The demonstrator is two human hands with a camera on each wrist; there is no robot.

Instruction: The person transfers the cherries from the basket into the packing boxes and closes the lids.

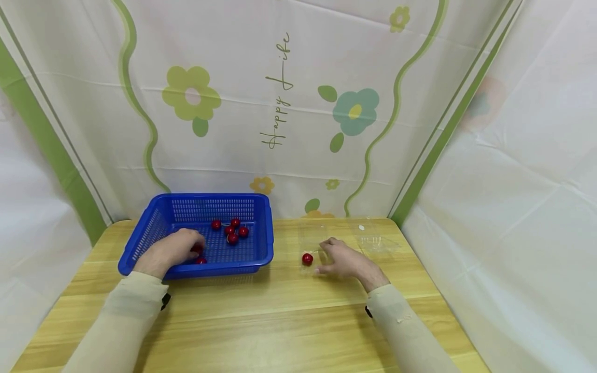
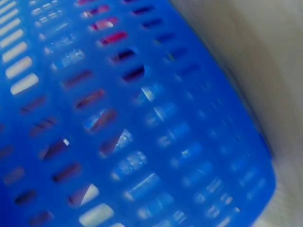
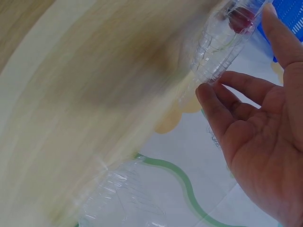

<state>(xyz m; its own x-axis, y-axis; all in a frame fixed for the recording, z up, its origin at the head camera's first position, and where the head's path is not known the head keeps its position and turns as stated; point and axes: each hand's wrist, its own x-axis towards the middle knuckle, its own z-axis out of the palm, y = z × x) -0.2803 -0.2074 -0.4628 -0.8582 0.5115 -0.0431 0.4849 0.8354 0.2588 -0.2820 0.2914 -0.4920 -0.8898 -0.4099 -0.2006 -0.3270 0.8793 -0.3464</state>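
Note:
My left hand [image 1: 174, 249] reaches over the near left rim into a blue plastic basket [image 1: 261, 264]. Its curled fingers and thumb close around a red cherry [image 1: 198, 248], partly hidden by them; a second cherry [image 1: 201, 260] lies just below. In the left wrist view the slotted basket wall [image 2: 156, 137] hides most of that hand. My right hand [image 1: 346, 260] holds a clear plastic box [image 3: 215, 52] on the wooden table, thumb on one side and fingertips on the other. One stemmed cherry [image 1: 307, 259] lies inside the box.
Several more cherries [image 1: 231, 231] lie together on the right side of the basket floor. Another clear plastic piece [image 1: 373, 241] stands at the back right of the table [image 1: 261, 321]. A printed white curtain [image 1: 298, 114] borders the back and sides.

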